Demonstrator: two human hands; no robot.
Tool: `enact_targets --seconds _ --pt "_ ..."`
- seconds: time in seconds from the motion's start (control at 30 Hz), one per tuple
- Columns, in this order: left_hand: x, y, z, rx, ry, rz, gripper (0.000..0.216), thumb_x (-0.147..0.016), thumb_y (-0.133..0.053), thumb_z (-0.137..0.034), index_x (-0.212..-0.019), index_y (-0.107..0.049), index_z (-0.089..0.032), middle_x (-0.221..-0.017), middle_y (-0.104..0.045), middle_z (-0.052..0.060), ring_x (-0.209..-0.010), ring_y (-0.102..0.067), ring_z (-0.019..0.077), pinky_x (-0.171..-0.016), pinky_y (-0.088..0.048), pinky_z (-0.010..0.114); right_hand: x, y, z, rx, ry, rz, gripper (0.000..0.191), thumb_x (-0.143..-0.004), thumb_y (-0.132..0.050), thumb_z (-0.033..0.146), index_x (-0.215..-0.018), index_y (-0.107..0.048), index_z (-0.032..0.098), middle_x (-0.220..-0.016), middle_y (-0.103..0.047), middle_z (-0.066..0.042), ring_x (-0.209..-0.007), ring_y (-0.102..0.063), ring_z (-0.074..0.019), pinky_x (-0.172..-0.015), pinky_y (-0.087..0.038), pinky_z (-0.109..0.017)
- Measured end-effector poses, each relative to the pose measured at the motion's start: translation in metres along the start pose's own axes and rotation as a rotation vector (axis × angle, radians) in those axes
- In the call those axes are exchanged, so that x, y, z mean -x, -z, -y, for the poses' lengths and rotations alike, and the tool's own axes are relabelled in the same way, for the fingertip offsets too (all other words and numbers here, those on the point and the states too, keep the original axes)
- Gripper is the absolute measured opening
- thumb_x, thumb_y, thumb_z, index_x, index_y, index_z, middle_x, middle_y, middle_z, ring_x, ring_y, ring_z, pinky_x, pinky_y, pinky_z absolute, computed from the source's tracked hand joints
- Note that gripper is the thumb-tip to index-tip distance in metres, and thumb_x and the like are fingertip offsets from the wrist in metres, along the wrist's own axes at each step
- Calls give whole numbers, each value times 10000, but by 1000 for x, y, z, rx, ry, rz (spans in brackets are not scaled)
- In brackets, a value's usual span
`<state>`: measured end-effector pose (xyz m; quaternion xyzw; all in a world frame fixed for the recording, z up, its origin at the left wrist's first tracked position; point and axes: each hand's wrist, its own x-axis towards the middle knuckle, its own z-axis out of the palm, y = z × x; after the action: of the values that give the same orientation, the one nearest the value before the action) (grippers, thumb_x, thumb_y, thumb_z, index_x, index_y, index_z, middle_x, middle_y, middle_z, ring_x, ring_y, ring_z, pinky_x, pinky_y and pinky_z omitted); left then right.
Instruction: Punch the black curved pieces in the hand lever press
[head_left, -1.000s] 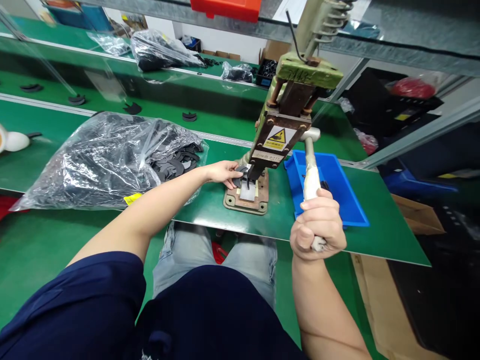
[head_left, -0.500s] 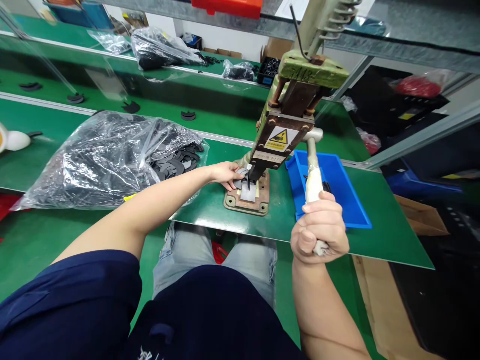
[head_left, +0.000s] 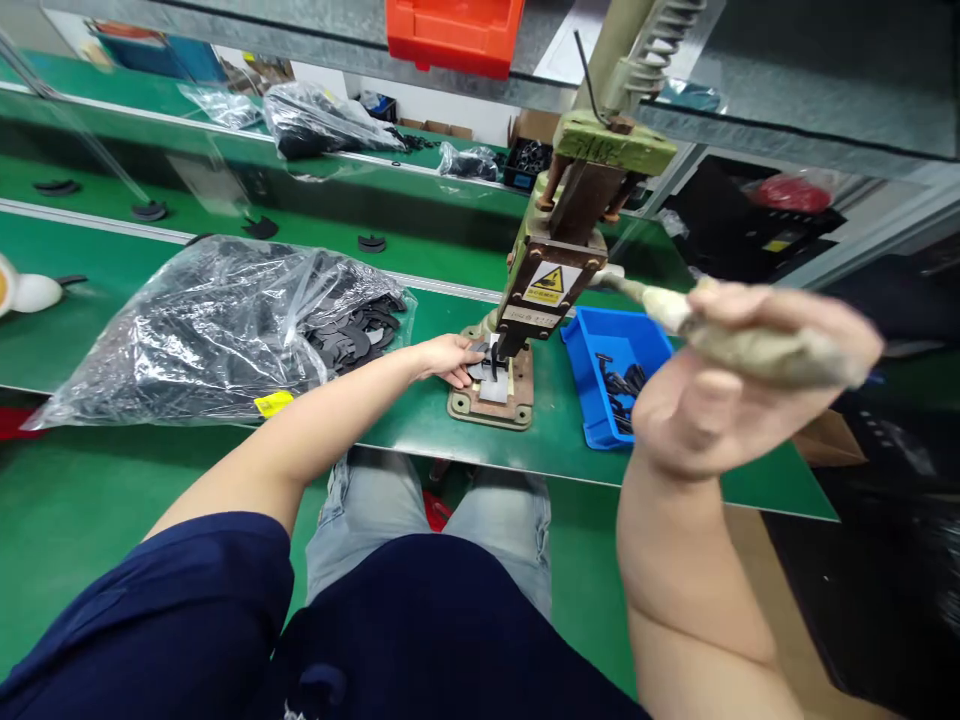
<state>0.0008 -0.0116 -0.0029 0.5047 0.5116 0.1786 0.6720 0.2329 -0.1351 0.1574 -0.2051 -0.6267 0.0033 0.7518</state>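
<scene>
My left hand [head_left: 448, 358] is closed at the foot of a green hand press [head_left: 555, 270]. Its fingers pinch a flat grey curved piece [head_left: 475, 368] on the press base [head_left: 491, 408]. A small black part [head_left: 494, 362] shows beside that piece, under the ram; their exact contact is hidden. My right hand [head_left: 739, 390], smeared by motion, grips the wrapped lever handle [head_left: 667, 308], which sticks out to the right of the press. The hand is up over the right side of the bench.
A clear plastic bag [head_left: 225, 320] of dark curved pieces lies on the left. Right of the press stands a blue bin [head_left: 592, 400] holding black parts. Behind runs a green belt [head_left: 315, 225] with several curved pieces. An orange bin [head_left: 455, 35] sits on the shelf above.
My right hand has swung the lever handle up and to the right, uncovering the black parts in the blue bin. My left hand has stayed at the press base with the curved piece.
</scene>
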Motion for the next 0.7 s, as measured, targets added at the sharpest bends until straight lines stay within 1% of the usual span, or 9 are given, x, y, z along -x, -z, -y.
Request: enact_targets --seconds 0.1,0.17,0.2,0.23,0.3,0.37,0.43,0.53,0.7 --pt "14 3 7 69 -96 -30 401 -883 -867 -465 -923 -582 -186 -720 -731 19 -576 -727 131 -579 -611 208 -29 4 -8 20 -111 60 551 -931 -635 400 -1457 -606 240 -1401 -626 -42 -1402 -629 -308 -1089 -451 -503" --pt "32 6 11 92 -160 -57 442 -872 -872 -494 -891 -553 -188 -720 -725 16 -598 -734 132 -573 -607 205 -17 10 -19 56 -134 12 530 -950 -626 328 -1471 -582 241 -1450 -611 -62 -1459 -588 -320 -1080 -460 -477" --pt "44 7 13 94 -195 -65 452 -871 -869 -502 -877 -543 -189 -714 -720 15 -601 -735 134 -563 -604 205 -1 12 -25 80 -149 -24 495 -952 -656 287 -1440 -596 239 -1426 -626 -75 -1414 -627 -269 -1078 -486 -427" --pt "57 7 13 92 -230 -64 456 -874 -863 -510 -866 -537 -190 -712 -720 16 -599 -735 138 -553 -600 208 20 13 -31 115 -211 -44 459 -954 -683 272 -1406 -610 245 -1368 -649 -74 -1265 -699 -192 -1062 -522 -369" --pt "84 6 14 87 -290 -37 457 -884 -844 -524 -852 -530 -194 -714 -731 25 -587 -732 145 -539 -600 220 71 10 -38 105 -311 33 342 -932 -741 259 -1262 -656 234 -1113 -712 -37 -982 -738 -112 -934 -591 -283" --pt "107 0 13 84 -325 6 453 -889 -829 -536 -850 -527 -200 -710 -739 28 -571 -728 153 -539 -607 240 120 0 -37 66 -449 211 248 -919 -772 300 -1138 -692 215 -964 -739 -35 -855 -741 -129 -811 -628 -280" --pt "124 -7 12 80 -341 36 447 -885 -825 -541 -855 -533 -204 -704 -741 24 -559 -726 157 -547 -615 257 155 -13 -31 25 -569 359 292 -905 -793 395 -1113 -697 213 -954 -762 -59 -821 -747 -161 -752 -650 -315" --pt "137 -19 12 73 -348 59 446 -870 -833 -543 -853 -541 -206 -693 -730 11 -550 -722 156 -544 -612 259 177 -30 -20 -12 -691 453 386 -870 -806 537 -1059 -690 221 -971 -769 -68 -824 -741 -180 -749 -657 -348" --pt "146 -28 13 66 -342 76 450 -853 -850 -547 -850 -559 -204 -686 -716 2 -554 -722 151 -537 -605 245 178 -39 -11 -2 -757 410 344 -874 -798 542 -903 -661 228 -912 -736 -36 -825 -702 -165 -775 -616 -332"
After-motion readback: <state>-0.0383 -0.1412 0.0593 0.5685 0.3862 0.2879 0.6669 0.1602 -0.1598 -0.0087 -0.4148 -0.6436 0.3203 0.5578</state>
